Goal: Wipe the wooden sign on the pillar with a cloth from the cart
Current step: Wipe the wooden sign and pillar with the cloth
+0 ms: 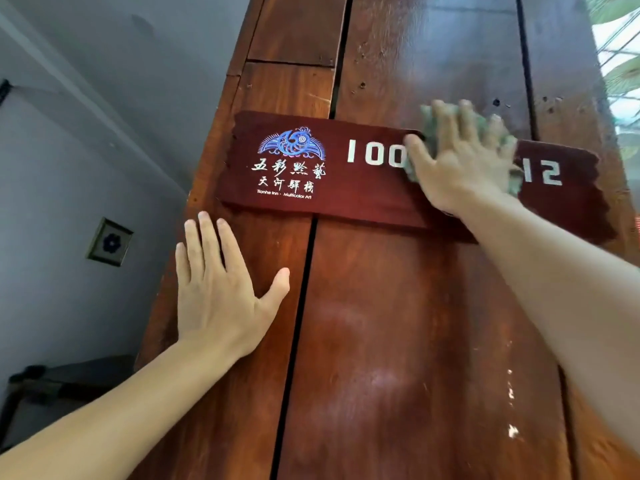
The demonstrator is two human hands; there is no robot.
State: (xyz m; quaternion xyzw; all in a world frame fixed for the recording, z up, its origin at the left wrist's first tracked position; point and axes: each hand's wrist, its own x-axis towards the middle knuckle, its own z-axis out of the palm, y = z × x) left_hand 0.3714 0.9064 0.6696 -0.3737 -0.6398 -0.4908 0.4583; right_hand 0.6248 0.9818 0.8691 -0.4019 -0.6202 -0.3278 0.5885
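Observation:
A dark red wooden sign [363,188] with a blue bird emblem, white characters and white numerals hangs across the wooden pillar [398,341]. My right hand [460,164] presses a green cloth [516,180] flat against the sign's right half, over some of the numerals. The cloth shows only around my fingers and at the hand's edges. My left hand [221,289] lies flat with fingers spread on the pillar just below the sign's left end, holding nothing.
A grey wall [86,150] stands to the left with a small framed square tile [110,242]. A dark piece of furniture [62,386] sits low at the left. Green foliage [623,74] shows past the pillar's right edge.

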